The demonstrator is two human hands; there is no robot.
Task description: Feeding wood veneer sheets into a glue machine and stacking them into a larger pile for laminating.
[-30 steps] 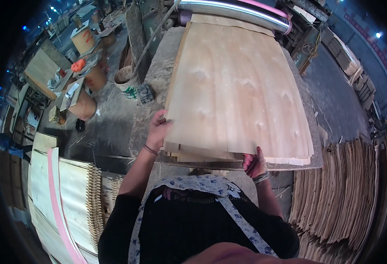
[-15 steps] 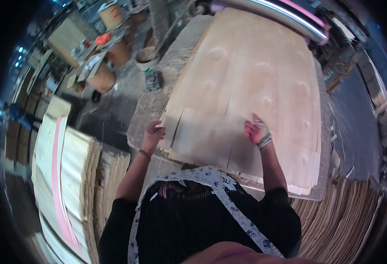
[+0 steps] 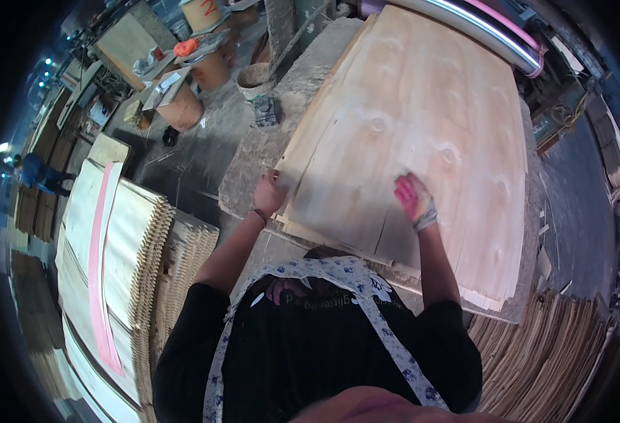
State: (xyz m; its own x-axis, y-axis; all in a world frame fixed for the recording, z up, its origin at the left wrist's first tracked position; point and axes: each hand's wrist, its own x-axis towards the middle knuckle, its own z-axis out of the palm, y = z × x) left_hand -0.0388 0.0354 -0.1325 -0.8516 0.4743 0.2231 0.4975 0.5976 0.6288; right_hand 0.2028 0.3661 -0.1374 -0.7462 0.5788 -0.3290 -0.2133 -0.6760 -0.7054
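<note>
A pale veneer sheet with knots and a split near the front lies on a stack on the worn worktable. My left hand is at the sheet's left edge, fingers loosely bent; I see nothing held in it. My right hand, with pink-coloured fingers and a pale wrist wrap, is over the front middle of the sheet, fingers extended and slightly bent, holding nothing. Whether either hand presses on the wood is unclear.
Veneer stacks stand at my lower left and lower right. A metal roller crosses the table's far end. Drums and a bucket stand left of the table. A person in blue bends at far left.
Both hands have left the front edge they held: the right moved up onto the sheet, the left lies along its left edge. The sheet now reaches nearer me. The view has shifted.
</note>
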